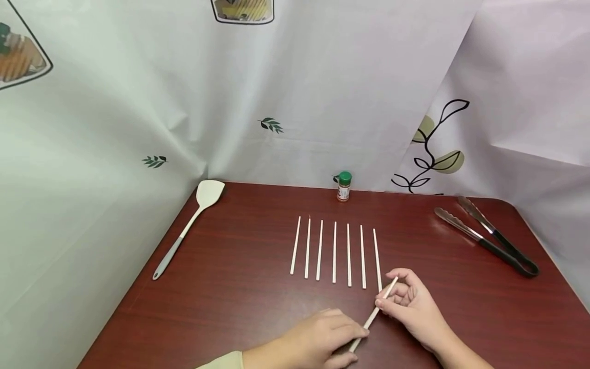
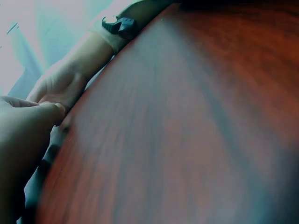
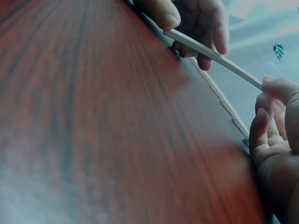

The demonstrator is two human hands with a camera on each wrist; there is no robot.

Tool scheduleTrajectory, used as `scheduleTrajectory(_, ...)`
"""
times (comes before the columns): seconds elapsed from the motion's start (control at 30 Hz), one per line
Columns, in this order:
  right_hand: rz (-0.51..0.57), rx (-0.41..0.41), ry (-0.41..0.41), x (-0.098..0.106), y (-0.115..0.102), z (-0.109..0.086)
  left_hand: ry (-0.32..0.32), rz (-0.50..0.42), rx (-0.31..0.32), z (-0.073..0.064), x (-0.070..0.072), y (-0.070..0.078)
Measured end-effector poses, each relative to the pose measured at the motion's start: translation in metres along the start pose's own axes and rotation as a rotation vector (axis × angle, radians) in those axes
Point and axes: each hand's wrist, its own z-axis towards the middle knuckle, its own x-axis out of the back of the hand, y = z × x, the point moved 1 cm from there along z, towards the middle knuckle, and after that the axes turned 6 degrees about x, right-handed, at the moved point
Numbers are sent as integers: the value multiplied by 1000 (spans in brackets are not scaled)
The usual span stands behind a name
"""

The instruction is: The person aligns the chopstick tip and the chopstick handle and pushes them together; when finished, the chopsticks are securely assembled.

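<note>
Both hands hold one pale chopstick (image 1: 372,315) at a slant over the near side of the table. My left hand (image 1: 322,335) pinches its lower end between thumb and fingers. Further up, my right hand (image 1: 415,310) pinches it, and the tip sticks out beyond. The right wrist view shows the same chopstick (image 3: 219,58) spanning the two hands, raised off the tabletop. Several more chopsticks (image 1: 334,252) lie apart in a row, roughly parallel. The rightmost chopstick (image 1: 377,256) ends just behind the right fingers. In the left wrist view the held chopstick cannot be made out.
A white spatula (image 1: 189,225) with a grey handle lies at the left table edge. Green-capped, a small spice jar (image 1: 343,187) stands at the back. Metal tongs (image 1: 488,236) with black handles lie spread on the right. A patterned sheet (image 1: 322,102) hangs behind the brown table (image 1: 221,287).
</note>
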Motion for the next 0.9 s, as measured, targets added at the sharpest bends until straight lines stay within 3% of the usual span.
scheduleTrajectory(0.17, 15, 63, -22, -2, 0, 1, 2, 108, -89, 9, -5, 7)
scheduleTrajectory(0.47, -136, 91, 82, 9, -4, 5, 88, 300, -100, 33, -26, 19)
scheduleTrajectory(0.7, -572, 73, 177, 26, -5, 13, 90, 317, -13, 48, -39, 26)
scheduleTrajectory(0.9, -805, 108, 201, 34, -3, 18, 88, 364, 1, 58, -45, 32)
